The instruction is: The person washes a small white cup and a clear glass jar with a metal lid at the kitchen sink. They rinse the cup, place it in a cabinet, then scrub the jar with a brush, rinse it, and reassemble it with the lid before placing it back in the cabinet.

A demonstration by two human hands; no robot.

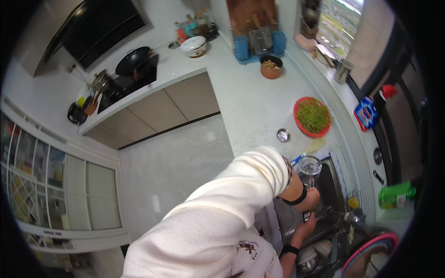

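Observation:
My left hand [310, 198], with a dark band at the wrist, closes at the handle of a clear glass jug [308, 167]. The jug is over the dark sink basin [328, 180], near its left end. Just below, my right hand [306, 226] has its fingers against a small shiny, dark-edged object [306, 217], which it seems to grip; what it is cannot be made out. Beside the jug lies a blue-handled brush [298, 159]. A round metal lid [283, 135] rests on the counter beyond it.
A red basket [297, 123] of green sprouts stands by the window ledge. The faucet [352, 218] reaches over the sink. Metal bowls [307, 261] sit in the nearer basin, beside pink-rimmed basins [391, 237]. A brown pot [271, 72] and a knife rack [241, 48] stand farther along the counter.

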